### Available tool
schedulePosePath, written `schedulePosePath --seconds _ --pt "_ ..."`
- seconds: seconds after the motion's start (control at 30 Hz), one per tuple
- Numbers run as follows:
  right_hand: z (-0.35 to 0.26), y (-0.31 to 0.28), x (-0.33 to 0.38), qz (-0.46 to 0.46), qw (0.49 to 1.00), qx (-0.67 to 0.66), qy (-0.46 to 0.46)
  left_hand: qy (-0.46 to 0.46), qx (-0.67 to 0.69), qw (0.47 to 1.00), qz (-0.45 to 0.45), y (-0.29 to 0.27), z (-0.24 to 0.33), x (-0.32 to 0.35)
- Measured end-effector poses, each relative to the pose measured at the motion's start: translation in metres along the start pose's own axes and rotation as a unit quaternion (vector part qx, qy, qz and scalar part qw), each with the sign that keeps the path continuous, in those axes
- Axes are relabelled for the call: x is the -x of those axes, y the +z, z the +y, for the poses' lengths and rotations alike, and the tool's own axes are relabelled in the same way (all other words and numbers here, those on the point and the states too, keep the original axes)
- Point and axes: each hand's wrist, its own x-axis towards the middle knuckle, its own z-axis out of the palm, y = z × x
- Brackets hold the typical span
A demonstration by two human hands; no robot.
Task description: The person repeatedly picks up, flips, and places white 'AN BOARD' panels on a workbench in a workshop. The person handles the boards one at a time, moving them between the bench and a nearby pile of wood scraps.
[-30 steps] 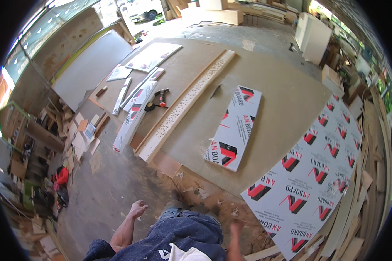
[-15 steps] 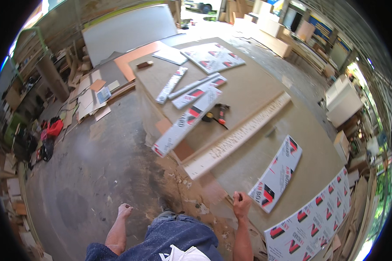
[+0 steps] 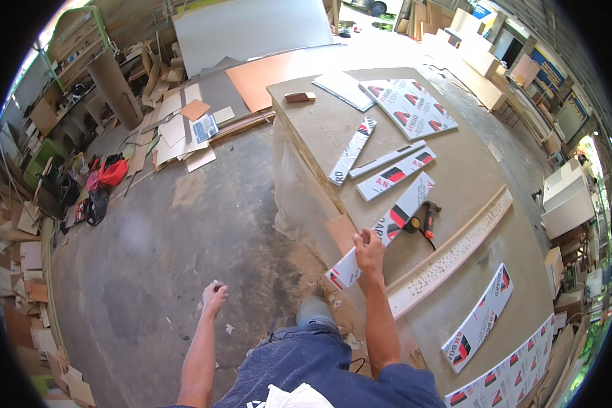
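My left hand (image 3: 215, 298) hangs over the floor left of my body, fingers curled. A tiny pale spot shows at its fingertips, too small to name. My right hand (image 3: 369, 253) is at the table's near left edge, fingers bent together, in front of a long white printed board strip (image 3: 406, 202). Whether it touches that strip or pinches something small, I cannot make out. Beside the strip lie a hammer (image 3: 430, 219) and a round black-and-yellow tool (image 3: 412, 224). A long pale wooden piece (image 3: 449, 265) dotted with many small marks lies to the right.
The large brown worktable (image 3: 319, 122) also carries shorter strips (image 3: 396, 175), a wide printed panel (image 3: 411, 109), a brown block (image 3: 300, 97) and another strip (image 3: 479, 318). Scrap boards (image 3: 177, 132) and a red bag (image 3: 113, 170) lie on the floor at left.
My view has shifted left and forward along the table. My right hand has moved from beside the near right strip to the long strip; my left hand stays low over the floor.
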Motion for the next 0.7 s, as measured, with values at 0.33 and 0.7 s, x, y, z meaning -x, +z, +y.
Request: schedulePosePath --seconds 0.33,0.7 --pt "0.046 0.114 -0.203 0.243 0.911 0.289 0.164 0.166 -0.135 0.961 -0.176 0.097 0.234 -0.133" --pt "0.059 0.111 -0.239 0.347 0.878 0.124 0.306 0.186 -0.148 0.947 -0.216 0.151 0.363 -0.302"
